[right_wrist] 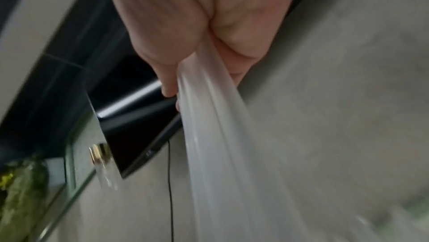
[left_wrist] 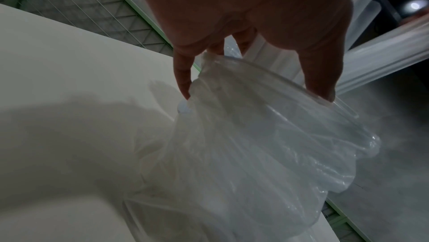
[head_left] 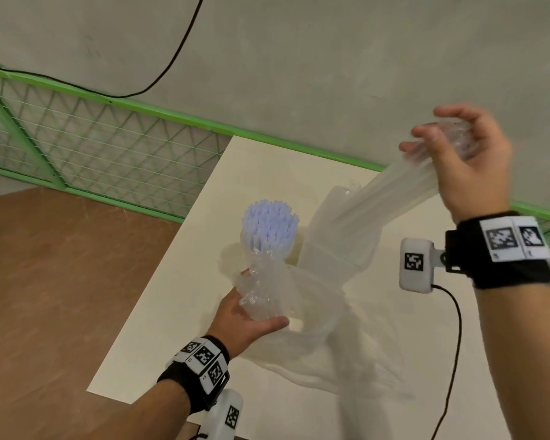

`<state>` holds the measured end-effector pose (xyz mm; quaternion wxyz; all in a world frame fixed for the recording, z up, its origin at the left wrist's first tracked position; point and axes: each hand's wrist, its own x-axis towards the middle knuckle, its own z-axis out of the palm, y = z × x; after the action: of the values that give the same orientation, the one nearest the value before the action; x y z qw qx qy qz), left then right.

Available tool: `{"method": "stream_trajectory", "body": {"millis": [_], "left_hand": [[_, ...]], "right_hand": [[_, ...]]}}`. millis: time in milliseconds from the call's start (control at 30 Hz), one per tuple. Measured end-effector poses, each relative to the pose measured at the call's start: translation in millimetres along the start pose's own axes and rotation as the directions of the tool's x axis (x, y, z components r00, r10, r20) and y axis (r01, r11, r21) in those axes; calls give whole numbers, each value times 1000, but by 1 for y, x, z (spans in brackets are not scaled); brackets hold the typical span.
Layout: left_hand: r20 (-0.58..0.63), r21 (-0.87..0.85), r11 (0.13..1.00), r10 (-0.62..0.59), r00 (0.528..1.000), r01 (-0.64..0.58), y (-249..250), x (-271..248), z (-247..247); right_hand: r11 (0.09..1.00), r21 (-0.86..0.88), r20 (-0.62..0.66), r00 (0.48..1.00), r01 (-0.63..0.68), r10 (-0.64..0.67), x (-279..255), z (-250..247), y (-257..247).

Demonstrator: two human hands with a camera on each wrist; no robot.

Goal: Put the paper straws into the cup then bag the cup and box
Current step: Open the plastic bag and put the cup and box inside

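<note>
A bundle of white and pale blue paper straws (head_left: 269,225) stands upright on the white board, its lower part and the cup hidden behind bunched plastic. A white box (head_left: 329,249) shows through the clear plastic bag (head_left: 324,315) just right of the straws. My left hand (head_left: 258,308) grips a crumpled edge of the bag beside the straws. My right hand (head_left: 438,138) is raised high on the right, gripping another part of the bag and pulling it taut. In the left wrist view my left hand (left_wrist: 255,95) holds the bag (left_wrist: 267,154). In the right wrist view my right hand (right_wrist: 204,81) clutches the bag (right_wrist: 220,145).
The white board (head_left: 172,296) lies on a brown surface (head_left: 61,281). A green mesh fence (head_left: 108,138) runs along the back against a grey wall. A black cable (head_left: 178,49) hangs down the wall. The right wrist camera's lead (head_left: 454,344) dangles over the board.
</note>
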<state>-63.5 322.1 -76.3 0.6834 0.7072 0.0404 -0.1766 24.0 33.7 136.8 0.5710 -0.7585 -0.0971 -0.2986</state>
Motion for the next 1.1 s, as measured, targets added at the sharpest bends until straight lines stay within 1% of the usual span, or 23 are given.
{"method": "stream_trajectory", "body": {"millis": [67,133,167,233,300,367,400,433,467,500,533,600,633,767,867,1000,1033,1067,1100], "left_hand": [[0,13,1000,3,1000,-3,-2,1,0],[1,17,1000,5,1000,-5,-3,2,-1],[1,22,1000,7,1000,-7,-4,2,-1],[-6,32,999,10,1000,-10,-4,3,-1],[-14,29,1000,6,1000,-6,-4,3,-2],[-17,22,1000,1,1000,-1,-4,2,-3],[-17,19,1000,1,1000,0,-3,2,-3],[-18,17,1000,-1,1000,1,-3,2,-2],[-21,16,1000,-1,1000,1,-2,2,-2],[-24,17,1000,0,1000,1,-2,2,-2],[-27,20,1000,-2,1000,3,-2,2,-2],[-30,25,1000,-6,1000,6,-3,2,-2],[-30,27,1000,-6,1000,7,-3,2,-3],[-22,27,1000,-5,1000,6,-2,1,-2],[-24,26,1000,-4,1000,4,1,1,-2],[-15,50,999,20,1000,-20,3,-1,-3],[-10,51,998,24,1000,-24,3,-2,-3],[-3,53,998,29,1000,-28,4,-3,-4],[1,54,998,30,1000,-30,3,-3,-4]], "right_hand": [[997,-9,93,992,-80,80,4,8,35],[989,-11,212,966,-148,147,1,16,70],[985,-60,263,950,-159,169,-3,19,84],[954,-267,354,907,-138,230,-9,21,102],[878,-477,432,858,-43,277,-13,22,111],[759,-635,529,798,145,290,-15,25,119],[680,-689,580,752,249,313,-18,27,121],[598,-725,617,708,342,344,-22,29,124],[529,-744,637,672,408,378,-28,31,126],[479,-754,644,649,450,405,-34,32,128],[446,-755,650,636,480,416,-39,32,128],[421,-751,659,618,509,428,-39,30,127],[415,-755,655,619,508,433,-37,30,125],[362,-805,592,684,471,427,-30,36,121],[347,-823,568,686,450,455,-28,40,123],[376,-824,565,668,425,484,-26,39,120],[378,-825,563,681,421,470,-28,40,117],[387,-822,560,714,418,420,-29,41,111],[415,-807,564,754,419,336,-32,44,103]]}}
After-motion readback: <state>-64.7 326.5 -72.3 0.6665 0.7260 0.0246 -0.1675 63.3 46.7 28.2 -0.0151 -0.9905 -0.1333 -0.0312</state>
